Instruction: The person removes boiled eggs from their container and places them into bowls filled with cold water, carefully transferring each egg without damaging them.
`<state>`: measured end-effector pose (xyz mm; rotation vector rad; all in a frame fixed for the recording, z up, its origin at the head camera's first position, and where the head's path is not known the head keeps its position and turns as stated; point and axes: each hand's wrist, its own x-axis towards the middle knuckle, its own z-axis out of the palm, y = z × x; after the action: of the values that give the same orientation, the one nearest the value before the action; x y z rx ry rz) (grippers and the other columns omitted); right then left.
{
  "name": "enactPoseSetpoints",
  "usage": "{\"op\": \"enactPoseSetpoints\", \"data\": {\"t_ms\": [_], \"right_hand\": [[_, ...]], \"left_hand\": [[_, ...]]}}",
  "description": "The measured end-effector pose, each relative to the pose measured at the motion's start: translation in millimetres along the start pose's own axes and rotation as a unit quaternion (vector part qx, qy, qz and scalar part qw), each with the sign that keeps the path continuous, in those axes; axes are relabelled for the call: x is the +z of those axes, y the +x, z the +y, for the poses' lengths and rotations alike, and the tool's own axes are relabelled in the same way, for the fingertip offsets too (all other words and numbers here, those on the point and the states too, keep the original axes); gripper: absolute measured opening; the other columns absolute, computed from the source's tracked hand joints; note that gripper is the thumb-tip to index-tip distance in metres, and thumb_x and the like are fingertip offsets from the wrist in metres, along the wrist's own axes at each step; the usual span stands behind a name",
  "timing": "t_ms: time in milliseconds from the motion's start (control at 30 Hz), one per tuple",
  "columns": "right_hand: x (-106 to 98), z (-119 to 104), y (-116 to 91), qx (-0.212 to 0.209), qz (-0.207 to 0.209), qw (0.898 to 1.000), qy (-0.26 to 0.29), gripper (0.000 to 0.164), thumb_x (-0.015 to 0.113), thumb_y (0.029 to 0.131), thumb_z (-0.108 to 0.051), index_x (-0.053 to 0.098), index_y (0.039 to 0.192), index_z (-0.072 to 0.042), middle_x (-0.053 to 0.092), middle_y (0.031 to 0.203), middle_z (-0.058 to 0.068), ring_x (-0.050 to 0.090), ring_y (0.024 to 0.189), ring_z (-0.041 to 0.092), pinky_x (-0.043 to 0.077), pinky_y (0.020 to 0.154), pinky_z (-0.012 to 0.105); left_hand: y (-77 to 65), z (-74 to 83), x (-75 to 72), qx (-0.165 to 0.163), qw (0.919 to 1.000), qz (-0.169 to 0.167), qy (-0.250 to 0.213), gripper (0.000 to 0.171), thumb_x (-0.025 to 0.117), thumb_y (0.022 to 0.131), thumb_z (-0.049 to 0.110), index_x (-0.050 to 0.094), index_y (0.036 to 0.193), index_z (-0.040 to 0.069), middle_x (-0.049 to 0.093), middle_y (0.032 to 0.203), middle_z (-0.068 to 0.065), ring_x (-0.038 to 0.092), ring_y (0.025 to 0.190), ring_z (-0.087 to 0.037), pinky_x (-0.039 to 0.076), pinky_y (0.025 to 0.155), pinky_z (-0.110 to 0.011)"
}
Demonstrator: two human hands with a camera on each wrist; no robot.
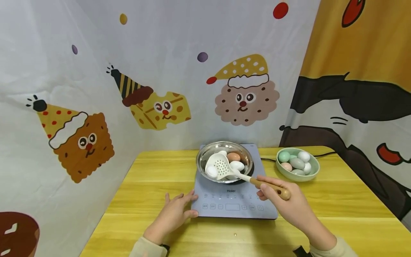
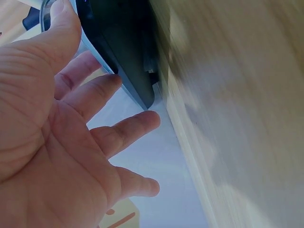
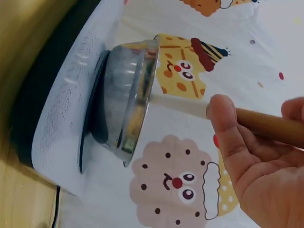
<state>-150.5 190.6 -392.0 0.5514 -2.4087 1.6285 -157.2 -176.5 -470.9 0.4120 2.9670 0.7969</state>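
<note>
Right hand (image 1: 290,205) grips the perforated skimmer (image 1: 222,167); left hand (image 1: 173,215), fingers spread, touches the induction cooker (image 1: 237,213); level scooping should protect eggs (image 1: 233,157).

Brand reads "Haier", dark lettering on the pale induction cooktop (image 1: 236,200), above its controls. Bottom row: minus sign on one key (image 1: 220,206), plus on another (image 1: 244,207). Remaining key labels (image 1: 232,196) too small to read.
</note>
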Motion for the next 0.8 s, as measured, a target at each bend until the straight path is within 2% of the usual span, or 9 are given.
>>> {"op": "enactPoseSetpoints", "data": {"t_ms": [100,200,333,400,467,633,800], "right_hand": [[4.5,-1.2,0.0,0.016,0.018,1.0,0.018,0.031,0.06,0.111,-0.018,0.072,0.133,0.0,0.084,0.095,0.004,0.081,0.082,0.016,0.068,0.079,0.03],[9.2,1.0,1.6,0.043,0.047,0.995,0.073,0.036,0.055,0.113,-0.021,0.069,0.134,0.004,0.085,0.1,0.004,0.082,0.083,0.02,0.068,0.079,0.035],[9.6,4.8,5.3,0.088,0.075,0.98,0.162,0.047,0.05,0.115,-0.028,0.062,0.137,0.012,0.085,0.101,0.001,0.083,0.084,0.021,0.068,0.081,0.037],[7.5,6.4,6.9,0.1,0.086,0.97,0.204,0.048,0.05,0.116,-0.029,0.062,0.137,0.012,0.085,0.103,0.004,0.083,0.084,0.022,0.068,0.082,0.038],[4.3,7.7,7.1,0.097,0.091,0.963,0.234,0.044,0.049,0.116,-0.029,0.065,0.134,0.008,0.085,0.105,0.009,0.083,0.085,0.023,0.068,0.083,0.04],[-7.4,9.0,3.0,0.073,0.094,0.953,0.278,0.034,0.046,0.117,-0.027,0.072,0.125,-0.005,0.083,0.109,0.015,0.083,0.086,0.024,0.068,0.083,0.041],[-26.6,9.8,-9.7,0.041,0.116,0.946,0.3,0.04,0.043,0.118,-0.023,0.069,0.129,0.004,0.082,0.116,0.017,0.083,0.092,0.026,0.066,0.086,0.042]], "left_hand": [[-0.4,-0.1,0.6,-0.002,1.0,0.0,-0.001,0.061,0.081,0.089,0.039,0.067,0.144,0.015,0.055,0.162,-0.004,0.053,0.144,-0.055,0.007,0.117,-0.091],[0.0,0.2,0.3,-0.001,1.0,0.002,-0.003,0.062,0.082,0.088,0.04,0.068,0.143,0.015,0.056,0.161,-0.004,0.053,0.143,-0.055,0.006,0.117,-0.091],[0.2,1.2,0.0,0.0,1.0,0.005,-0.004,0.062,0.082,0.087,0.04,0.069,0.142,0.016,0.057,0.16,-0.004,0.053,0.143,-0.055,0.007,0.117,-0.091],[0.2,1.4,0.5,0.0,1.0,0.005,-0.003,0.061,0.082,0.087,0.04,0.069,0.142,0.016,0.057,0.16,-0.004,0.053,0.143,-0.055,0.007,0.117,-0.091],[0.0,1.5,1.0,-0.001,1.0,0.003,-0.004,0.061,0.081,0.088,0.04,0.069,0.142,0.016,0.057,0.16,-0.003,0.053,0.143,-0.055,0.007,0.117,-0.091],[0.3,0.4,2.0,-0.004,1.0,0.003,-0.004,0.06,0.082,0.088,0.038,0.069,0.142,0.016,0.057,0.16,-0.004,0.053,0.143,-0.054,0.007,0.118,-0.09],[0.5,0.2,2.2,-0.004,1.0,0.005,-0.004,0.06,0.082,0.087,0.038,0.069,0.141,0.016,0.058,0.16,-0.005,0.054,0.143,-0.054,0.007,0.118,-0.09]]}}
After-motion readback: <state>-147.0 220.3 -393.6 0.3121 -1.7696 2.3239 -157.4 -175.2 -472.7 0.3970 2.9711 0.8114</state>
